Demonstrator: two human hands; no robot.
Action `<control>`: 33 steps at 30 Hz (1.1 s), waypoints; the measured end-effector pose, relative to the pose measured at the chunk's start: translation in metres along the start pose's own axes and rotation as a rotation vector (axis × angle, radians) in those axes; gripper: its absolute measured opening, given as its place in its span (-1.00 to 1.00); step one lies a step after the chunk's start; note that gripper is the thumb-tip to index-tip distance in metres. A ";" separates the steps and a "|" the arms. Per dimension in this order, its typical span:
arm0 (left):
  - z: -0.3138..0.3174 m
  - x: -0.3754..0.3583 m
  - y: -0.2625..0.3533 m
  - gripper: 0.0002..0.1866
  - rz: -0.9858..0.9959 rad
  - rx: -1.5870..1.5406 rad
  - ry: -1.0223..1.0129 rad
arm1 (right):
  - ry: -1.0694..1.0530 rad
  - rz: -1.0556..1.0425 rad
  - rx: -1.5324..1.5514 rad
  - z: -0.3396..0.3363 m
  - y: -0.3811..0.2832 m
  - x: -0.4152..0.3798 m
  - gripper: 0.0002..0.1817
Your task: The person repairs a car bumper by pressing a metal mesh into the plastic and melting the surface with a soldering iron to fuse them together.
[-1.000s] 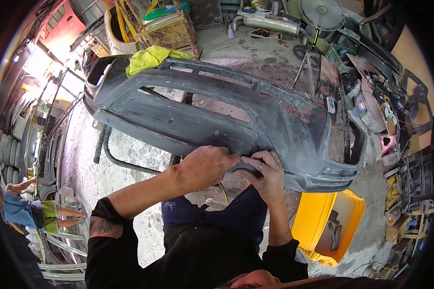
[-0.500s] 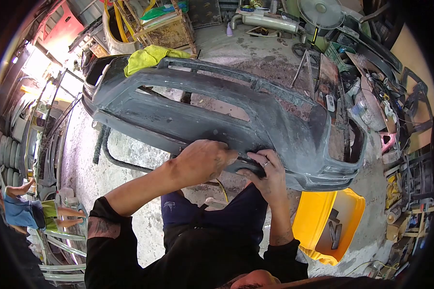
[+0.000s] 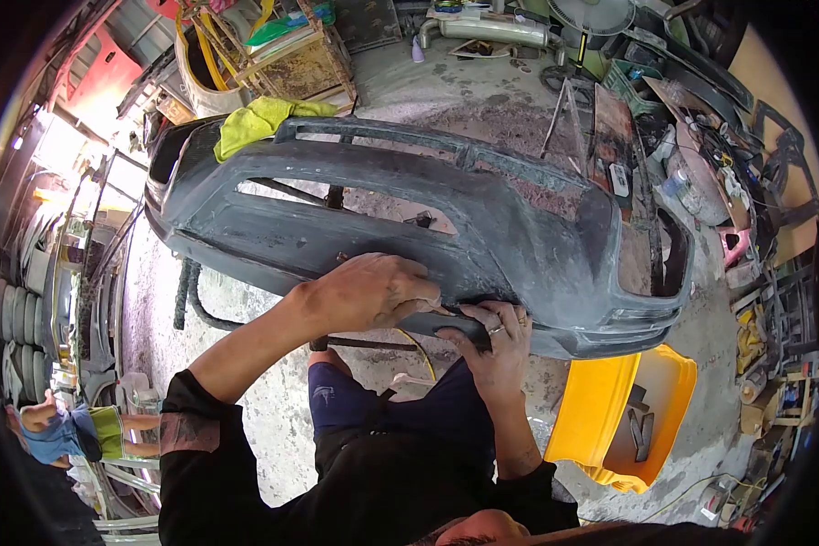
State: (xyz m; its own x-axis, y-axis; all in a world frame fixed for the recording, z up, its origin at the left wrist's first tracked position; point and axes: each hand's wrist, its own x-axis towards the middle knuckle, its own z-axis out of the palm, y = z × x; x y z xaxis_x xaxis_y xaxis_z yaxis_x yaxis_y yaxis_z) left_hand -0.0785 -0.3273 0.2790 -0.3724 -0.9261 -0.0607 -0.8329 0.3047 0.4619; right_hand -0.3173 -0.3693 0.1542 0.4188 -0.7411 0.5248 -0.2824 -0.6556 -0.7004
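Observation:
A large grey car bumper (image 3: 546, 237) with a scuffed, matte surface lies across in front of me. At its near lower edge, my left hand (image 3: 369, 291) is closed with its knuckles up and its fingertips pinched together; what they hold, if anything, is hidden. Close beside it on the right, my right hand (image 3: 499, 341), with a ring on one finger, grips that same edge between thumb and fingers. The fingertips of the two hands are a short way apart, over a dark slot in the edge. A yellow-green cloth (image 3: 259, 123) is draped over the bumper's far left part.
A yellow plastic container (image 3: 591, 419) with several dark flat pieces (image 3: 642, 435) stands on the floor at right. A fan (image 3: 596, 16) and a silver muffler (image 3: 496, 34) are at the back. Parts crowd the right side. Another person (image 3: 68, 432) is at far left.
The view has tilted slightly, so the bumper's left end appears lower and farther left. Both hands stay at the near edge with small shifts. The other person's arm has moved.

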 end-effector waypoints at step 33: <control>0.017 -0.009 -0.014 -0.73 0.206 0.117 0.128 | -0.070 -0.074 -0.082 -0.002 0.007 -0.002 -0.46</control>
State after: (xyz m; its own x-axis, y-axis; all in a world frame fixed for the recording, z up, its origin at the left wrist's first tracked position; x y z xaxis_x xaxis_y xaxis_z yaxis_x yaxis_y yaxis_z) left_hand -0.0703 -0.3194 0.2581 -0.4902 -0.8603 0.1400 -0.7894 0.5063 0.3471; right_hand -0.3221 -0.3725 0.1496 0.4996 -0.6800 0.5367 -0.3165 -0.7200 -0.6176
